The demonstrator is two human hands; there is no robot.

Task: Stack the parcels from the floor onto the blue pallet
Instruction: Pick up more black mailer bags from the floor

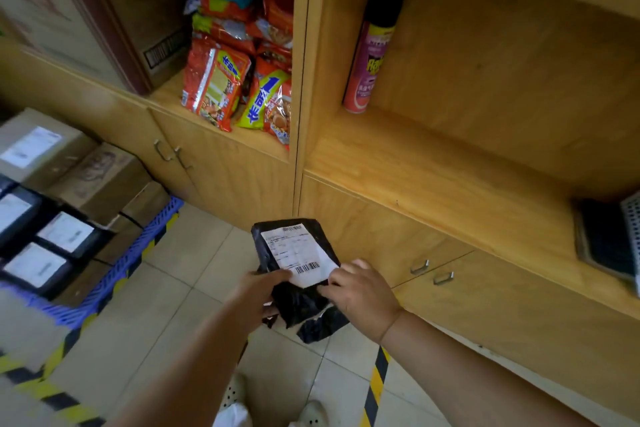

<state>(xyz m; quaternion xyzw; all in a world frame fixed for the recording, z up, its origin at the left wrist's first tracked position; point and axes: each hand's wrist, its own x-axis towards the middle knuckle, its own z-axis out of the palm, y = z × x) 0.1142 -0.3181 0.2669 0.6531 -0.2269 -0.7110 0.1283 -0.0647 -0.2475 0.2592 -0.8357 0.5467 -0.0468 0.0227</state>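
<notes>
Wooden cabinets line the tiled floor, with snack packets at 12 o'clock and a spray can at 1 o'clock. At centre, both forearms reach forward, holding a black parcel above the floor: the left hand grips its lower left edge, the right hand pinches its white label's lower corner. At 9 o'clock, the blue pallet carries cardboard boxes and black parcels.
</notes>
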